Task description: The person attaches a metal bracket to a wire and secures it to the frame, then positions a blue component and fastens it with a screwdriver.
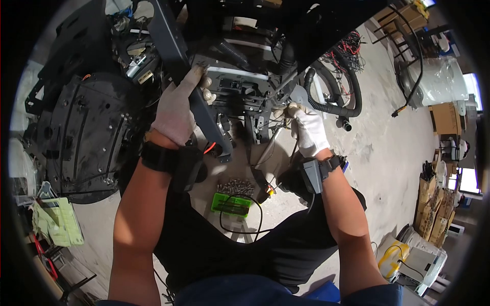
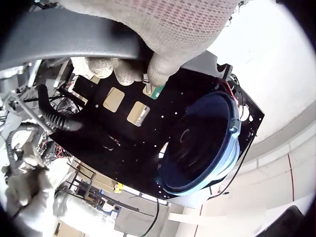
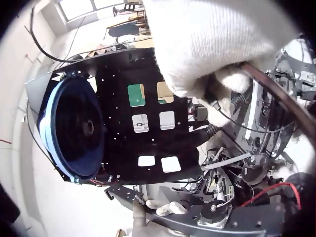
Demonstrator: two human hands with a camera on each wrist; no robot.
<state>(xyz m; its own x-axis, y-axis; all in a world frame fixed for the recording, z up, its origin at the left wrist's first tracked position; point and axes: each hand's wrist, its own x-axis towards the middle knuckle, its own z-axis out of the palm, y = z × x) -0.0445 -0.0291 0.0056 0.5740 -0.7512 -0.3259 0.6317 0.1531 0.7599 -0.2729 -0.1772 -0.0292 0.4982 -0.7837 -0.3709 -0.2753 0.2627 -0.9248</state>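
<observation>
My gloved left hand grips a long dark grey metal bar, its fingers curled over the far edge. In the left wrist view a small metal bolt shows between the fingertips, at the bar. My gloved right hand is at the right side of the machine frame. Its fingers are curled round a thin dark cable, seen in the right wrist view; part of the cable is hidden inside the glove. Past the hands stands a black perforated plate with a large blue-rimmed round part.
A green tray and a pile of small metal parts lie on the floor between the legs. To the left is a big black panel. A ribbed black hose and tangled red wires lie at the right.
</observation>
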